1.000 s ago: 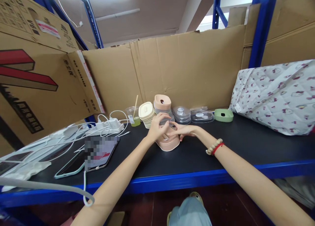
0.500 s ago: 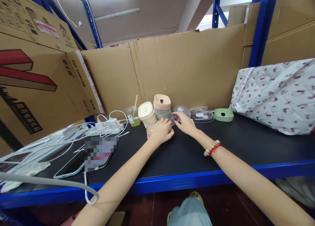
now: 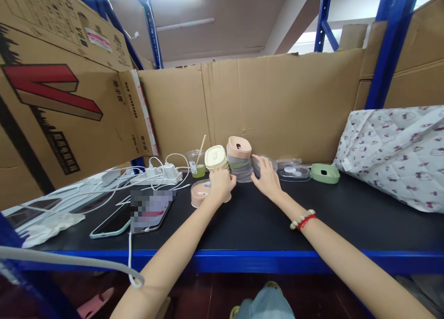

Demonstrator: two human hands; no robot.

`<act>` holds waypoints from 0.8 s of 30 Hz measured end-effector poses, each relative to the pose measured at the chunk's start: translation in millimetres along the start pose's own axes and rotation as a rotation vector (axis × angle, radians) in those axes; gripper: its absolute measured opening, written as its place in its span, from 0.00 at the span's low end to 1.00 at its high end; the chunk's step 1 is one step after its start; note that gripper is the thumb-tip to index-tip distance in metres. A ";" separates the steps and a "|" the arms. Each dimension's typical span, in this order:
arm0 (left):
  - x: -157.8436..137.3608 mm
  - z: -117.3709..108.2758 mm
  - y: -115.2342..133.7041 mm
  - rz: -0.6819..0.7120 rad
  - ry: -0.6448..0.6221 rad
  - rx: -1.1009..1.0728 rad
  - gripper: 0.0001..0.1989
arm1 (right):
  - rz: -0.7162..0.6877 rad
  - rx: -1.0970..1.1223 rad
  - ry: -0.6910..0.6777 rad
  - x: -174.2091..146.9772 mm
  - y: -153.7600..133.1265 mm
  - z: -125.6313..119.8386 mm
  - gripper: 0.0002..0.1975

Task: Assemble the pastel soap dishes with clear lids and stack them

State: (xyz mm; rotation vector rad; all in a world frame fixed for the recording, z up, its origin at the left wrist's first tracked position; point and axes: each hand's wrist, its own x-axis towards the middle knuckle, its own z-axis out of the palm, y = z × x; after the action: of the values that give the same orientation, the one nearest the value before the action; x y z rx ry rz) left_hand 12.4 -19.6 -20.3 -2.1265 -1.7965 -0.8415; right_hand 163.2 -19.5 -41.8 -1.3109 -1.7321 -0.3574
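My left hand (image 3: 222, 184) reaches to the stack of cream lids (image 3: 215, 157), its fingers curled against the front and covering the lower part. Below that wrist, partly hidden by it, lies a pink box with a clear cover (image 3: 199, 195). Right of the lids stands a stack of small rounded trays (image 3: 239, 164), grey and green with a peach tray (image 3: 239, 145) on top. My right hand (image 3: 268, 179) is just right of this stack, thumb and fingers apart, holding nothing, in front of clear plastic covers (image 3: 272, 163).
Farther right are a flat clear cover (image 3: 294, 172), a green tray (image 3: 325, 173) and a quilted patterned bag (image 3: 391, 157). Leftward are a cup with a stick (image 3: 198, 171), a power strip with cables (image 3: 157, 173) and phones (image 3: 152, 215). Cardboard (image 3: 270, 106) walls the back.
My left hand has moved from the pink box up to the cream lids, and the box sits farther left of the stacks. My right hand's fingers have spread. The view has shifted.
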 end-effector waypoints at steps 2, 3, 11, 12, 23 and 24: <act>3.0 -4.5 -5.3 -0.034 0.036 -0.043 0.15 | -0.025 -0.039 0.053 2.4 0.3 0.5 0.27; 4.7 -6.8 -8.3 -0.052 0.075 -0.074 0.14 | -0.036 -0.057 0.068 4.1 0.5 0.4 0.27; 21.9 -9.8 -36.2 -0.262 0.199 -0.473 0.18 | -0.117 -0.117 0.034 35.8 -1.9 6.8 0.29; 23.9 -7.2 -39.2 -0.283 0.172 -0.549 0.17 | -0.117 -0.121 0.017 39.6 -2.7 10.3 0.28; 34.9 -4.2 -52.2 -0.439 0.286 -0.882 0.03 | 0.023 -0.050 -0.022 42.6 -13.1 18.6 0.16; 35.7 -5.7 -52.1 -0.456 0.298 -0.924 0.05 | 0.058 -0.033 -0.046 42.5 -15.8 15.1 0.16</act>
State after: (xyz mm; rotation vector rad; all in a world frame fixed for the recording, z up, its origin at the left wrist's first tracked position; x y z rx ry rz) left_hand -36.2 18.4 -5.2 -1.8061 -1.9539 -2.3256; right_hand 141.0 10.7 -12.2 -1.3998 -1.7293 -0.3263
